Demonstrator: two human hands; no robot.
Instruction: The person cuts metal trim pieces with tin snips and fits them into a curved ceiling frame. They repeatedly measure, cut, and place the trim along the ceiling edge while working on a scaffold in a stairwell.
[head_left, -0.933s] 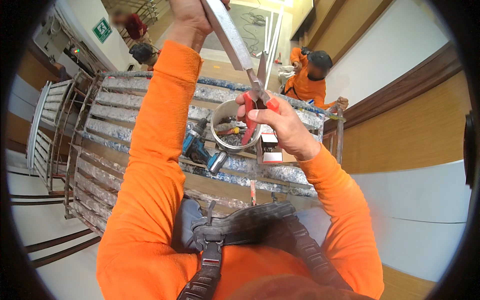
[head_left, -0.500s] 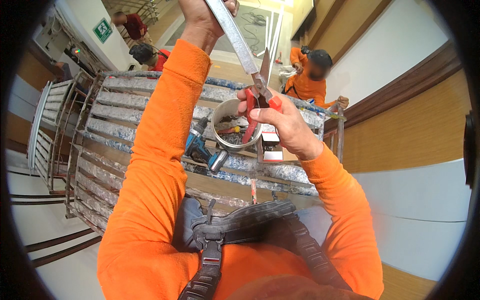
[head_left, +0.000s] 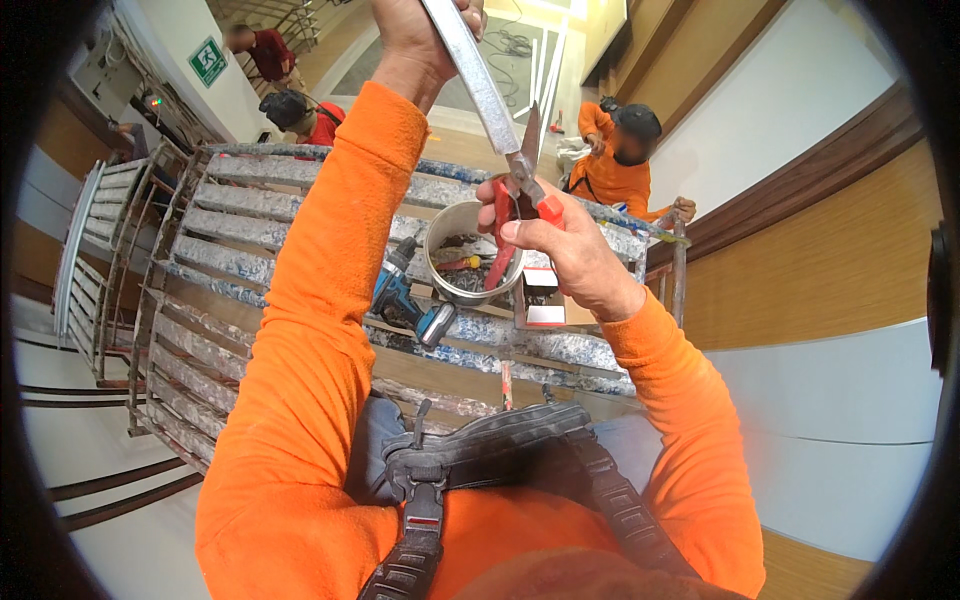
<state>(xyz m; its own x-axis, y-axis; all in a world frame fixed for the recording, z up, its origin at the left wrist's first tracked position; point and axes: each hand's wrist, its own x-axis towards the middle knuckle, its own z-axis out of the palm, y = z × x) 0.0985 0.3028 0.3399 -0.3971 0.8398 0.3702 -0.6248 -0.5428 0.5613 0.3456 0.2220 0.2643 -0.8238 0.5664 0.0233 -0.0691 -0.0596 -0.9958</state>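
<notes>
My left hand [head_left: 418,48], at the top of the picture, is closed around a long silvery metal channel [head_left: 474,80], which slants down to the right. Red-handled tin snips [head_left: 502,210] are gripped in my right hand [head_left: 580,250], the thumb lying across them. Their dark blades are spread at the channel's lower end, one blade standing up along its right side. Exactly how the metal sits between the jaws is hard to make out. Under the snips stands a pale round bucket [head_left: 432,245] with small dark pieces and a yellow-and-red handled tool [head_left: 460,263] in it.
A blue-and-black cordless drill [head_left: 402,298] lies left of the bucket, and an open small box [head_left: 543,300] right of it. All rest on a paint-spattered slatted scaffold platform [head_left: 240,232]. Below, a person in orange [head_left: 622,180] holds the scaffold's right corner. Other people are beyond the far edge.
My left hand and the channel have shifted very slightly right and down. The snips keep nearly the same position and spread.
</notes>
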